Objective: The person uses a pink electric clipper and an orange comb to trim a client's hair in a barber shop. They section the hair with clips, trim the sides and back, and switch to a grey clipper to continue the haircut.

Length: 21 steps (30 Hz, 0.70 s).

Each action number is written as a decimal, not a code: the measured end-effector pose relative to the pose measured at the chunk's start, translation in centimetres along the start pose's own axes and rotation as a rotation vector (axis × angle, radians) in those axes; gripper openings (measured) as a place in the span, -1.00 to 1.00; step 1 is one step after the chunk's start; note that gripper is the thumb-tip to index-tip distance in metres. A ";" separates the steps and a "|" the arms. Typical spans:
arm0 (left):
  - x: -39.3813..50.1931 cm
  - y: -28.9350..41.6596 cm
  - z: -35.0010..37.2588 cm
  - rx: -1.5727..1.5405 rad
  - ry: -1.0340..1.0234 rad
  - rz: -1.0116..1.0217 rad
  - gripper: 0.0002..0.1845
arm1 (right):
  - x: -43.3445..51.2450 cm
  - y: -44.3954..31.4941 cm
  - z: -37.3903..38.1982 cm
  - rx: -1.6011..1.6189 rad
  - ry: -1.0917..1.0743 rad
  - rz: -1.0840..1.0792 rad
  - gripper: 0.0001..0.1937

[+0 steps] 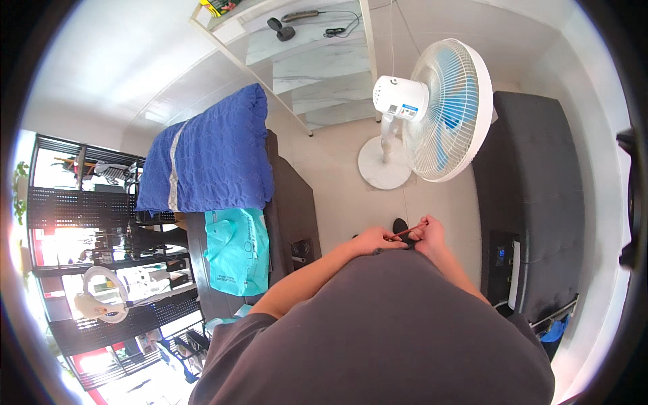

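Observation:
In front of my waist, my left hand [377, 241] and my right hand [429, 236] are close together. A thin reddish-brown strip [406, 231], perhaps a cord, runs slantwise between them. My right hand pinches its upper end, and the fingers of my left hand close around the lower end. What the strip joins to, if anything, is hidden by my fingers. Both hands are near the hem of my dark grey shirt [374, 314]. One black shoe tip [400, 226] shows on the floor beyond them.
A white pedestal fan [386, 163] with blue blades stands ahead. A dark padded bench [552, 202] is at right. On the left bench [293, 197] lie a folded blue quilt [217, 152] and a turquoise bag [238, 263]. Behind stands a black rack [76, 207]. A marble-patterned shelf unit [324, 66] holds a corded device [299, 16].

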State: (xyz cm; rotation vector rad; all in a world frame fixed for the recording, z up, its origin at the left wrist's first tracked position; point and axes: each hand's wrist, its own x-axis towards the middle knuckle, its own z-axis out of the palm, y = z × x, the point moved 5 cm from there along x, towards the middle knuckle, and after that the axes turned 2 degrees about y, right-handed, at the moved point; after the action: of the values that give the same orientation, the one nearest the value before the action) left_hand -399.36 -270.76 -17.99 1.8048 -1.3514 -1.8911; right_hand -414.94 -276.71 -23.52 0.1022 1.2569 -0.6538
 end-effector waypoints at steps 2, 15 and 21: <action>-0.3 0.2 -0.3 -0.011 0.007 0.000 -0.36 | 0.0 -0.4 0.3 0.004 -0.019 -0.043 -0.79; 1.0 -0.8 0.9 -0.093 -0.006 0.032 -0.36 | -1.5 -1.7 -0.1 0.005 0.036 -0.134 -0.77; 1.5 -0.3 0.6 -0.049 -0.066 -0.011 -0.34 | -0.8 -2.3 0.3 -0.110 0.027 -0.254 -0.73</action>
State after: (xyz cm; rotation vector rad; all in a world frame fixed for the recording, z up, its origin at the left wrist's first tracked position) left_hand -400.14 -271.29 -19.33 1.7454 -1.3064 -1.9880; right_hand -415.97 -278.36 -22.02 -0.1426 1.3409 -0.8022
